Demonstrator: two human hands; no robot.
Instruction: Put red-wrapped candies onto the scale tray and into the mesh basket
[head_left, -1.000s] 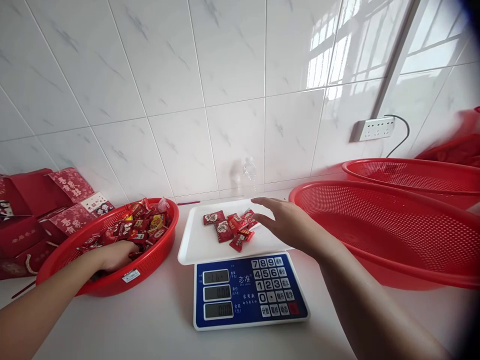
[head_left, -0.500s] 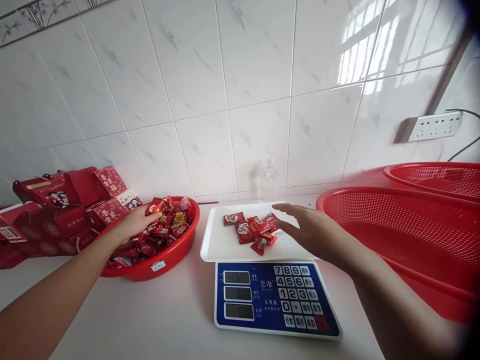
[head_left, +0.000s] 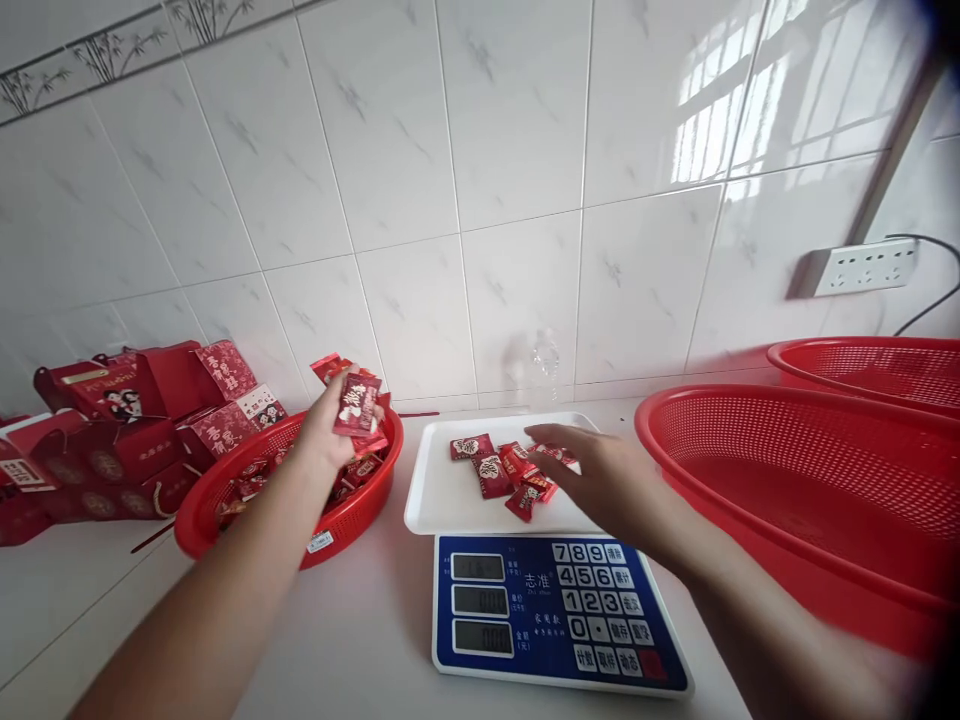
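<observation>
Scale (head_left: 561, 615): one; displays (head_left: 478, 567), three; keys (head_left: 592, 602), twenty. Tray (head_left: 435, 495) atop scale: one. Hands: two; left hand (head_left: 328, 428) left of scale, right hand (head_left: 604, 478) over scale. Packets (head_left: 358, 405) in left hand: several, overlapping. Emblem-marked packets (head_left: 491, 477) on scale: two; smaller packets (head_left: 523, 502), several. Red baskets (head_left: 780, 440): three; one left of scale, two right. Bottle (head_left: 546, 355) behind scale: one. Power strip (head_left: 862, 270), right of scale: one.

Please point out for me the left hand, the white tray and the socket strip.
Left hand (head_left: 328, 425): head view, its visible middle.
White tray (head_left: 444, 500): head view, bare left part.
Socket strip (head_left: 864, 268): head view, front face.
</observation>
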